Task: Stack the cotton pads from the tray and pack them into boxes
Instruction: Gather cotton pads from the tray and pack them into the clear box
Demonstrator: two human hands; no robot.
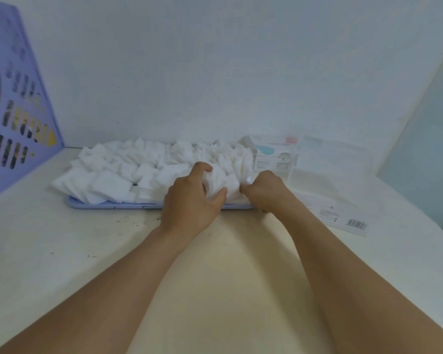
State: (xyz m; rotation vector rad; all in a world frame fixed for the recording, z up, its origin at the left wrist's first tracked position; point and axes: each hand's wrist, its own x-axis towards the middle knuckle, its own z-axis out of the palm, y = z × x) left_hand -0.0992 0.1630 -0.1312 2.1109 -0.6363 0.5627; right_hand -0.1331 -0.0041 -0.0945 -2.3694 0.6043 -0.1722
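Observation:
A heap of white square cotton pads (128, 169) covers a flat lilac tray (108, 204) in the middle of the table. At the tray's right front corner my left hand (189, 198) grips a bunch of pads (220, 181) between thumb and curled fingers. My right hand (264, 191) closes on the same bunch from the right side, fingers curled under. Just right of the tray stands a clear box (276, 155) with a printed label, and a second clear box (327, 164) stands beside it.
A flat clear package with a barcode (343, 215) lies on the table to the right. A purple printed board (18, 103) leans at the far left. A white wall rises behind the tray, and a pale panel (425, 139) stands at the right.

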